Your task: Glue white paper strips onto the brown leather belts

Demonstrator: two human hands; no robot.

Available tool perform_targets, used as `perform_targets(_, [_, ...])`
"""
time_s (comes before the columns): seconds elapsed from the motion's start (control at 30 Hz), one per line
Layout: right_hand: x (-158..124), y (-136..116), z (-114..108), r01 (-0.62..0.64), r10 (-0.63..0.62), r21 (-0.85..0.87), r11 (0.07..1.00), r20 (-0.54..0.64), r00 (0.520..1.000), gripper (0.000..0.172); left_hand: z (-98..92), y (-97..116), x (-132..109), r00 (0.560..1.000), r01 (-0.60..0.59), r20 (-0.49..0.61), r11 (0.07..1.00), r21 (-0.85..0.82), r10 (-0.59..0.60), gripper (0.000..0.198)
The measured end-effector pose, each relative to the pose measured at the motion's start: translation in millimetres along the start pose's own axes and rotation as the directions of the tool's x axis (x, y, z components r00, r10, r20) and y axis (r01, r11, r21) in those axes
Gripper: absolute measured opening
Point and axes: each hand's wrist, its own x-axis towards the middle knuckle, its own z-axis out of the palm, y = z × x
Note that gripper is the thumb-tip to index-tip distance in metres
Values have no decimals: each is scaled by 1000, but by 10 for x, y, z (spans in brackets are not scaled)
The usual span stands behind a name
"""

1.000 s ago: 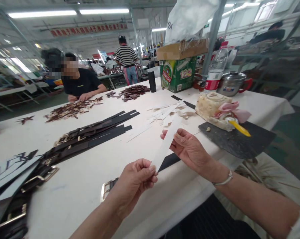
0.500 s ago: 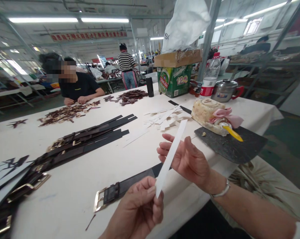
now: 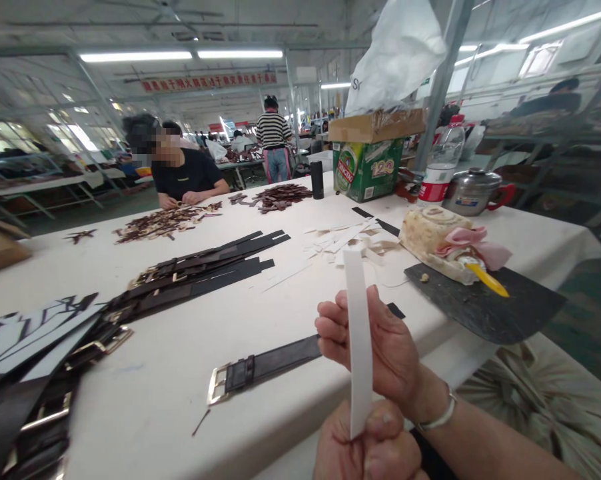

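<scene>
Now, the left hand (image 3: pixel 368 443) pinches the near end of the white strip (image 3: pixel 359 333); the right hand (image 3: pixel 385 350) curves loosely behind, contact unclear. The strip is picked up but apart from the left-lying belt (image 3: pixel 278 363); loose white pieces (image 3: pixel 338 241) lie farther off, unheld.

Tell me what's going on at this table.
A person's left hand grips a long, flat white strip near its lower end, holding it roughly upright. The half-open right hand is just behind it; contact is unclear. A dark leather belt with a gold-coloured rectangular buckle lies on the white-covered table, untouched. Thin white scraps lie farther back. Across the table, someone in a dark shirt sits by small brown-and-pale pieces.
</scene>
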Motion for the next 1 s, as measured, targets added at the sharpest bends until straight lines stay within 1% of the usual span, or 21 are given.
perform_targets(0.13, [-22, 57, 12, 64, -63, -1, 998, -92, 994, 36, -74, -99, 0, 998, 0, -61, 999, -50, -3, 34])
perform_targets(0.2, [-24, 70, 3, 86, -89, -27, 996, -140, 986, 30, -72, -122, -17, 997, -12, -76, 995, -103, 4, 33])
perform_targets(0.27, [-21, 73, -6, 91, -98, -49, 995, -179, 979, 28, -47, -130, -36, 997, -7, -80, 988, -151, -5, 28])
perform_targets(0.37, [-16, 64, -9, 38, -53, -69, 997, -226, 973, 36, -6, -129, -47, 996, 35, -73, 985, -169, -48, 27])
perform_targets(0.47, [-11, 63, -17, -22, -2, -94, 995, -251, 968, 45, -5, -136, -28, 988, 87, -112, 987, -138, -103, 35])
perform_targets(0.53, [-5, 79, -32, -12, -13, -101, 995, -243, 970, 43, -27, -151, -3, 985, 109, -121, 986, -130, -125, 40])
perform_targets(0.63, [3, 78, -37, 24, -53, -119, 993, -255, 966, 39, -46, -181, 34, 992, 106, -47, 985, -133, -113, 37])
perform_targets(0.67, [3, 49, -22, 33, -72, -148, 988, -269, 960, 39, -37, -185, 39, 994, 97, -33, 989, -115, -101, 34])
perform_targets(0.7, [0, -4, 5, 43, -100, -201, 979, -281, 954, 39, -18, -179, 34, 995, 92, -40, 993, -72, -95, 30])
perform_targets(0.73, [-6, -85, 43, 54, -138, -283, 958, -285, 948, 37, 12, -158, 15, 993, 85, -80, 996, 9, -84, 29])
perform_targets(0.77, [-11, -194, 88, 62, -182, -393, 918, -278, 943, 35, 50, -115, -19, 986, 88, -151, 986, 140, -67, 29])
perform_targets(0.8, [-16, -328, 135, 60, -224, -524, 850, -256, 940, 33, 94, -45, -70, 971, 98, -238, 942, 319, -21, 31])
perform_targets(0.83, [-17, -480, 177, 45, -252, -663, 747, -220, 942, 31, 140, 54, -135, 947, 114, -314, 836, 537, 72, 30])
perform_targets(0.87, [-13, -641, 205, 13, -257, -796, 605, -179, 950, 29, 181, 182, -209, 914, 126, -341, 644, 755, 221, 28])
perform_targets(0.9, [-4, -798, 214, -15, -238, -908, 420, -126, 963, 28, 211, 335, -286, 874, 141, -292, 371, 918, 389, 25])
perform_targets(0.93, [10, -940, 201, -18, -202, -980, 199, -59, 978, 26, 225, 504, -358, 832, 166, -174, 62, 984, 527, 20])
perform_targets(0.97, [27, -1056, 164, 8, -140, -1000, -25, 12, 990, 24, 219, 680, -416, 794, 196, -27, -214, 957, 607, 16])
perform_targets(1.0, [44, -1141, 106, 61, -55, -974, -218, 74, 996, 22, 191, 851, -457, 768, 228, 101, -417, 880, 633, 14])
